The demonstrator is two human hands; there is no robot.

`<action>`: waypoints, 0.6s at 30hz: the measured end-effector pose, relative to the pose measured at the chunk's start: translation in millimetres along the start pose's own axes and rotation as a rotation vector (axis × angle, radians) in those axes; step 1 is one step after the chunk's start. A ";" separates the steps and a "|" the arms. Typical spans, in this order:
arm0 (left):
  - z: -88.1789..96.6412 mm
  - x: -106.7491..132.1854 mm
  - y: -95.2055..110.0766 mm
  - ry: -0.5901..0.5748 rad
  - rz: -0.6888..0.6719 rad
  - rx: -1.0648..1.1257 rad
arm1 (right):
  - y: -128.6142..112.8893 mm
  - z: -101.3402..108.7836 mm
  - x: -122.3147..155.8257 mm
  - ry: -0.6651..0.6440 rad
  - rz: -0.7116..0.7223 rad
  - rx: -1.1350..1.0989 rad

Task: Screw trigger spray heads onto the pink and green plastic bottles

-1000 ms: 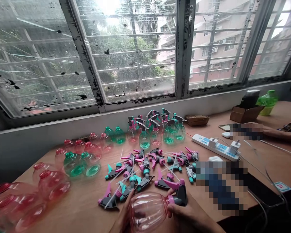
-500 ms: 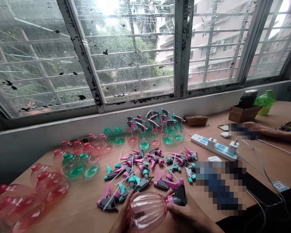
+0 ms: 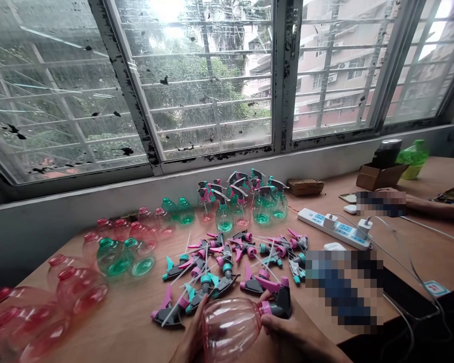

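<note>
**A:** what's happening at that desk by the window?

**B:** the person's got a clear pink bottle [image 3: 230, 327] held on its side, low at the near edge of the table [image 3: 128, 312], dead 6 o'clock from where I stand; left hand [image 3: 191, 337] is curled round the fat body, fingers closed on it; right hand [image 3: 293, 338] is wrapped tight at the neck, gripping the grey-and-pink trigger head [image 3: 279, 302] that sits there.

**A:** and all the other stuff?

**B:** loose trigger heads [image 3: 227, 262] are heaped at 12 o'clock from the bottle, just beyond it; finished sprayers [image 3: 242, 204] stand further back the same way, near the sill; empty green bottles [image 3: 121, 257] lie at 10 o'clock, empty pink bottles [image 3: 73, 292] out at 9; a white power strip [image 3: 335, 228] is at 2 o'clock with plugs in it; someone else's arm [image 3: 427, 205] rests on the table beyond that.
</note>
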State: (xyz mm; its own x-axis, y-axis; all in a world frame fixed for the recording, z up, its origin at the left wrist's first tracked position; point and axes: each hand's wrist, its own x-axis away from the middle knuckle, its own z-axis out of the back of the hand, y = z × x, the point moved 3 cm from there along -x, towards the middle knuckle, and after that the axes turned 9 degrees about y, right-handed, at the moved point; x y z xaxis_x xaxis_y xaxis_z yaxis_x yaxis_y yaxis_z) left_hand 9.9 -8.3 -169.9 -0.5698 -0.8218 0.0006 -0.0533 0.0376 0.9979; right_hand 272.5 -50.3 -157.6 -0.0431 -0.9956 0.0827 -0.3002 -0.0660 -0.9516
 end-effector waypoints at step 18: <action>-1.0 -0.1 7.1 0.010 -0.041 -0.033 | -2.4 -0.1 3.1 0.008 0.023 0.000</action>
State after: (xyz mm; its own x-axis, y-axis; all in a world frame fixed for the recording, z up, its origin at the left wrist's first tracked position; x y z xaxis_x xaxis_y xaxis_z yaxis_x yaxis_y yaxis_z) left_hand 10.4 -8.6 -162.8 -0.5594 -0.8279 -0.0401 -0.0490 -0.0153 0.9987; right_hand 273.0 -53.2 -155.0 -0.0576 -0.9963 0.0632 -0.2994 -0.0431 -0.9532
